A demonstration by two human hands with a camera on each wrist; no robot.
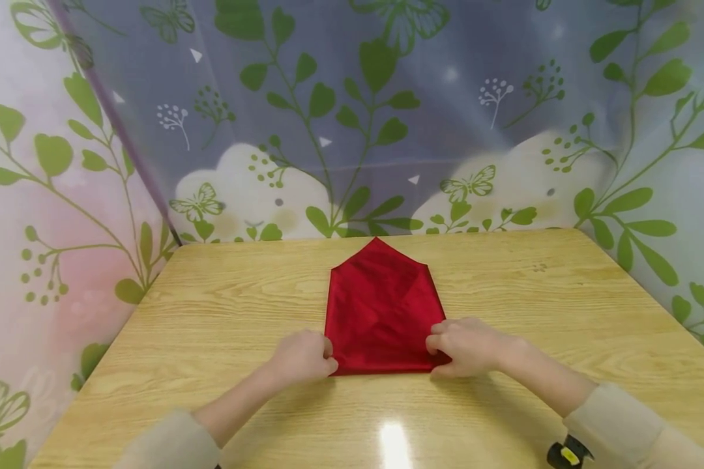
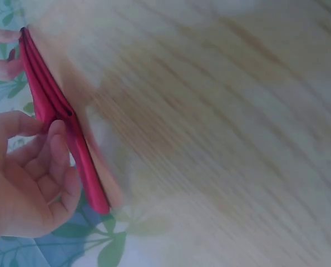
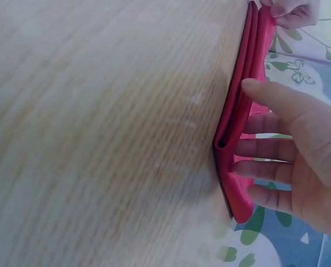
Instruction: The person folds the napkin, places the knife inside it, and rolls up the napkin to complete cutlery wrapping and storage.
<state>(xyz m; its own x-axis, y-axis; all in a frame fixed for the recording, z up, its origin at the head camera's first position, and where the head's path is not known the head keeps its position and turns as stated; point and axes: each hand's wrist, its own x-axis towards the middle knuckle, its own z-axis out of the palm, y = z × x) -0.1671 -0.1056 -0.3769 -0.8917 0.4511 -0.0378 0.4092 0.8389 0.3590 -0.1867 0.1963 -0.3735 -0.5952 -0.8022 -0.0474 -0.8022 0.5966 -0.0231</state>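
Note:
A glossy red cloth (image 1: 381,312), folded into a house shape with its point at the far side, lies flat on the table. At its near left corner my left hand (image 1: 306,355) pinches the folded edge between thumb and fingers. My right hand (image 1: 466,345) holds the near right corner, thumb at the front edge and fingers over the side. Stacked layers of the folded cloth (image 3: 240,105) show along the near edge in the right wrist view. The left wrist view shows the cloth (image 2: 86,161) edge-on beside the left fingers.
The wooden table (image 1: 229,293) has a pale grain and reflects a bright light near its front. Curtains (image 1: 305,117) printed with leaves and butterflies hang behind it and at both sides. A black band (image 1: 568,453) sits by the right sleeve.

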